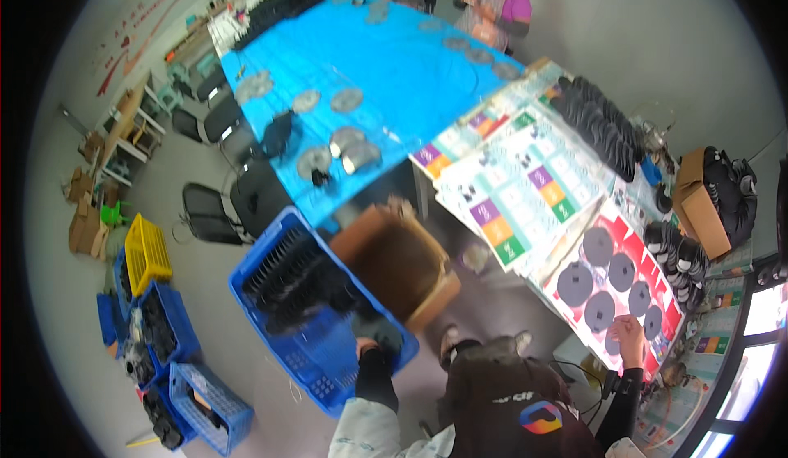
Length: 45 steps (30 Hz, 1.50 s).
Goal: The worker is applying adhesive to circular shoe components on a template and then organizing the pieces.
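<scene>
My left hand [366, 345] reaches into the near end of a blue plastic basket [308, 364], closed at the edge of a dark round disc [386, 335]. Rows of black discs [287, 273] fill the far part of that basket. On the right, my right hand [629, 332] is over a red-and-white printed sheet [572, 317] where several flat black discs lie spread out. Its fingers are bent down beside one black disc [600, 311] and partly cover another; what they pinch, if anything, is hidden.
An open cardboard box [394, 269] stands against the basket. Beyond is a long blue-covered table [386, 64] with grey round pieces. Black parts [599, 125] line the right table's back. Chairs [209, 212] and more baskets [209, 409] stand left. Two people [497, 6] are at the far side.
</scene>
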Each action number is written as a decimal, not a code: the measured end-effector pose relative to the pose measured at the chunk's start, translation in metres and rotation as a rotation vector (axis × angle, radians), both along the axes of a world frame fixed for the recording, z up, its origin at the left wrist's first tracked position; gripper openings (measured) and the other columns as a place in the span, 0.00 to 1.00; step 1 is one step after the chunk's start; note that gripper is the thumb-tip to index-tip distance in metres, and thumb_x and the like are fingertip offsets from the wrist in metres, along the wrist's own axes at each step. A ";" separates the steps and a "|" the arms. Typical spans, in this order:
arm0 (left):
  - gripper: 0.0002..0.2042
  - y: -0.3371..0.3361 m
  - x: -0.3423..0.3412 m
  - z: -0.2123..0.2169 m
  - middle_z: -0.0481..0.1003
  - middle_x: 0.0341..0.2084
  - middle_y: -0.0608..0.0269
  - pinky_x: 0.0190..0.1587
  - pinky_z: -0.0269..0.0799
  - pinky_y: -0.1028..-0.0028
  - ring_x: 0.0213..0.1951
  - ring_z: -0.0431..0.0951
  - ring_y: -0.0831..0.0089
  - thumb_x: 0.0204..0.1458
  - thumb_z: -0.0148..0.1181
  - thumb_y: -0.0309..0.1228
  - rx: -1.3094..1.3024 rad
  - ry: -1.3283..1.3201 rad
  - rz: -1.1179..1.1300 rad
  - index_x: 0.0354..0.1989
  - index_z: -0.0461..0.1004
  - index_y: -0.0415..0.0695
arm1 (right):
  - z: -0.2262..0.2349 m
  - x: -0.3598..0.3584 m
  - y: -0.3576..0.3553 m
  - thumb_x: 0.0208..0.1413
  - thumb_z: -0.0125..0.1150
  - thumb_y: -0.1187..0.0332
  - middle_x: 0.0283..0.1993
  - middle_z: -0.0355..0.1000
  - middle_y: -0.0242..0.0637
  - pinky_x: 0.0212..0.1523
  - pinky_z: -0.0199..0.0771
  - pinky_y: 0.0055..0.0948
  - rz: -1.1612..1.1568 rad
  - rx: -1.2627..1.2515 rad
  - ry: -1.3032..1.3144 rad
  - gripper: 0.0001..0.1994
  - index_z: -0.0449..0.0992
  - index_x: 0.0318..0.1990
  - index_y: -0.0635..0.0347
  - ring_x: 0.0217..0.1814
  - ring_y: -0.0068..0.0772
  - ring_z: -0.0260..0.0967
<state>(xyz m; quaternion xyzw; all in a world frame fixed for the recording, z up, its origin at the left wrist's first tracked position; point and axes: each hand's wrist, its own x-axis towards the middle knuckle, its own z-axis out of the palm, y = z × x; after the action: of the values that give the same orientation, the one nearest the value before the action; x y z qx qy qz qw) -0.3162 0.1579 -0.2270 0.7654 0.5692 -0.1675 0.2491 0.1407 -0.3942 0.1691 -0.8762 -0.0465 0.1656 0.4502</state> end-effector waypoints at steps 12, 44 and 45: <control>0.15 0.006 -0.006 0.082 0.81 0.33 0.45 0.45 0.78 0.53 0.40 0.83 0.50 0.52 0.58 0.40 -0.154 0.158 0.015 0.28 0.82 0.39 | 0.047 -0.030 0.094 0.60 0.58 0.76 0.31 0.78 0.38 0.33 0.76 0.25 0.156 0.077 0.082 0.06 0.76 0.41 0.71 0.33 0.27 0.79; 0.22 -0.596 0.467 0.360 0.78 0.52 0.53 0.37 0.74 0.80 0.39 0.83 0.72 0.69 0.49 0.32 -1.169 -0.339 -0.845 0.69 0.57 0.43 | -0.108 0.048 -0.462 0.60 0.64 0.73 0.45 0.80 0.34 0.49 0.79 0.30 -0.710 0.741 0.146 0.14 0.78 0.53 0.64 0.44 0.24 0.77; 0.22 -0.597 0.466 0.359 0.78 0.52 0.53 0.37 0.75 0.80 0.39 0.83 0.72 0.69 0.49 0.32 -1.157 -0.296 -0.780 0.69 0.58 0.43 | -0.123 0.055 -0.487 0.60 0.64 0.73 0.44 0.80 0.34 0.48 0.79 0.30 -0.771 0.753 0.113 0.14 0.78 0.53 0.65 0.43 0.25 0.77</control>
<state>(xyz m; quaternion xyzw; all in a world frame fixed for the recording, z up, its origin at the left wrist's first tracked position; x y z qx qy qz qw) 0.1500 -0.4391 0.1318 0.6731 0.0340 -0.4138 0.6120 0.1953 -0.8812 0.0461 -0.5976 0.2466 0.0072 0.7629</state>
